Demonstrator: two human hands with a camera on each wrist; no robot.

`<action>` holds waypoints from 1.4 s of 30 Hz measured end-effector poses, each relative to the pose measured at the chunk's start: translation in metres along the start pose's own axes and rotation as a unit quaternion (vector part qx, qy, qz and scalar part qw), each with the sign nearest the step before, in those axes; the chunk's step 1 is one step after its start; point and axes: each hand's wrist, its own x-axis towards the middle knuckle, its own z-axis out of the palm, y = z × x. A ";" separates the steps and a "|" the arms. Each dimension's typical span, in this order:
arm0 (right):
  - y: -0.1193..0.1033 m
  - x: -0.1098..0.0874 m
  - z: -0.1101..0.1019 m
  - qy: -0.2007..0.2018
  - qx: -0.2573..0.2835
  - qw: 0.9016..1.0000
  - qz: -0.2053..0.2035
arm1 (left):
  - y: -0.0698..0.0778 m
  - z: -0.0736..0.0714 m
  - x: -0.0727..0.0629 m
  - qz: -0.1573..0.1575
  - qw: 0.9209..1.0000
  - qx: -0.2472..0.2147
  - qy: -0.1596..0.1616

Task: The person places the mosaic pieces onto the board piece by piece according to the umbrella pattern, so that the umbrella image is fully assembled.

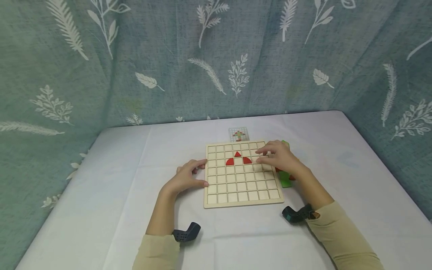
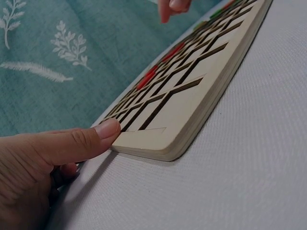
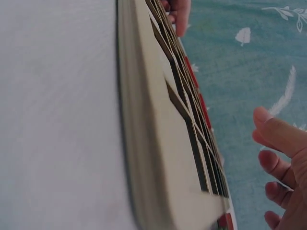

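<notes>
A square wooden grid board (image 1: 243,204) lies on the table. Three red pieces sit in its upper cells: a triangle (image 1: 237,154), a left quarter-circle (image 1: 230,161) and a right quarter-circle (image 1: 247,160). At the board's left edge my left hand (image 1: 185,178) touches the rim, thumb and fingers spread apart; the left wrist view shows the thumb (image 2: 86,143) straight against the rim near a corner. Over the board's right side hovers my right hand (image 1: 280,155), thumb and index finger apart with nothing visible between them. The right wrist view shows that hand (image 3: 288,163) loosely bent.
Green pieces (image 1: 285,180) and red pieces (image 1: 292,177) lie right of the board, partly hidden by my right arm. Behind the board is a small pattern card (image 1: 239,134), gridded and coloured. A patterned curtain (image 1: 168,75) hangs behind the white-covered table (image 1: 135,187).
</notes>
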 end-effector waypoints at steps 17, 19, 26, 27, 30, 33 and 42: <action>0.022 -0.033 -0.021 0.005 -0.018 0.999 0.045 | 0.000 -0.002 0.000 -0.017 1.000 0.005 0.002; 0.023 -0.036 -0.022 0.009 -0.020 0.999 0.041 | 0.000 -0.003 0.000 -0.018 1.000 0.004 0.004; 0.026 -0.040 -0.020 -0.010 -0.041 0.998 0.042 | -0.002 -0.004 -0.001 -0.011 1.000 -0.001 0.001; 0.026 -0.040 -0.020 -0.013 -0.046 0.998 0.045 | -0.002 -0.004 -0.001 -0.008 1.000 -0.002 0.001; 0.026 -0.041 -0.018 -0.022 -0.056 0.997 0.047 | -0.002 -0.003 -0.001 -0.004 1.000 -0.007 0.001; 0.025 -0.041 -0.016 -0.028 -0.071 0.996 0.048 | -0.002 -0.003 0.000 -0.002 1.000 -0.005 0.000; 0.022 -0.036 -0.016 -0.028 -0.102 0.992 0.075 | -0.001 -0.001 0.000 0.000 1.000 -0.001 -0.002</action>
